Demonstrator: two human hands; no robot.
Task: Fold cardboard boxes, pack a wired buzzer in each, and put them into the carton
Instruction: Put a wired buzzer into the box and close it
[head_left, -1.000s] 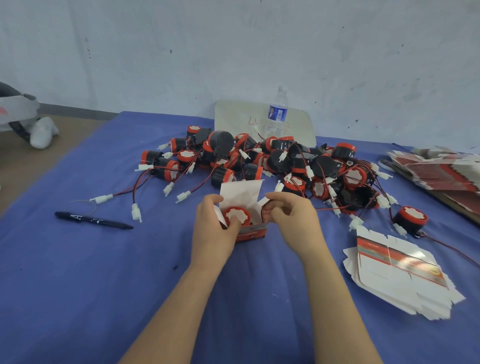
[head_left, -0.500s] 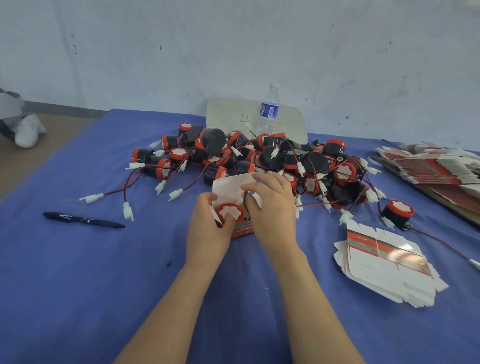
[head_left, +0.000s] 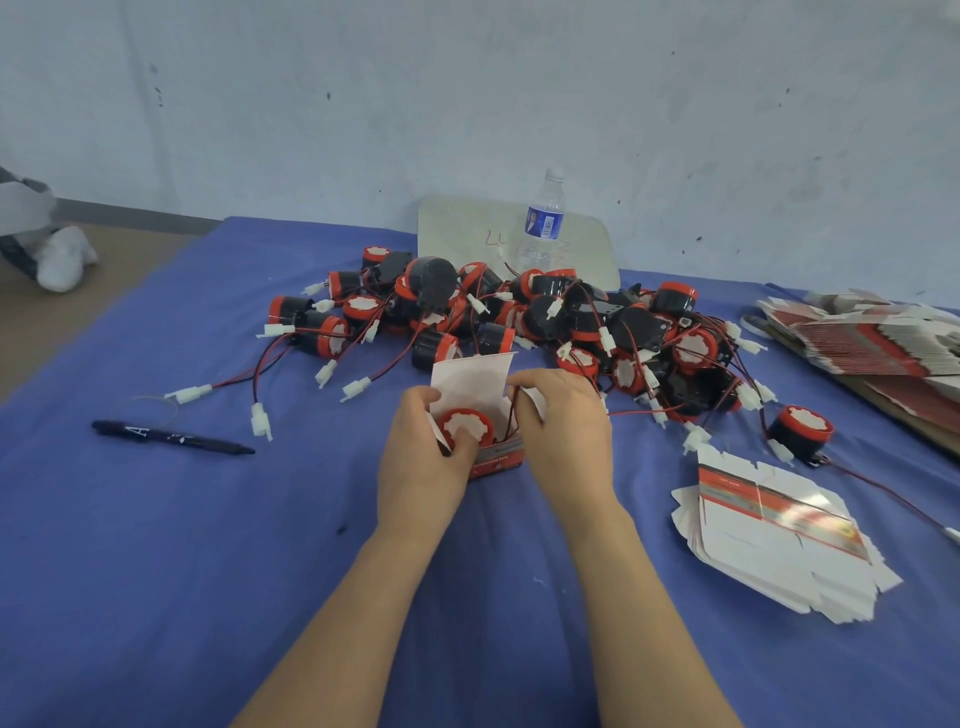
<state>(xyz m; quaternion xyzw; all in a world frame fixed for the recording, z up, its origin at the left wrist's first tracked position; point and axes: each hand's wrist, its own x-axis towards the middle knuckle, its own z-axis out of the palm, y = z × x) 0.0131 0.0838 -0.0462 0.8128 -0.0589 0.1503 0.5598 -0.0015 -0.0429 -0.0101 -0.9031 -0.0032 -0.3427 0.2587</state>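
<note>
box (head_left: 496, 460) is gripped on blue cloth (head_left: 208, 571), lid flap (head_left: 470, 382) raised | buzzer (head_left: 466, 427) is seated inside, red face up | left hand (head_left: 421, 457) is curled round box's left side | right hand (head_left: 563, 431) is pinched on its right edge | buzzer pile (head_left: 545, 322) is seen just behind

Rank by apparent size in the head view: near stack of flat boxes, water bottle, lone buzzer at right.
1. stack of flat boxes
2 and 3. water bottle and lone buzzer look about alike; the bottle stands farther back, so I won't rank them.
</note>
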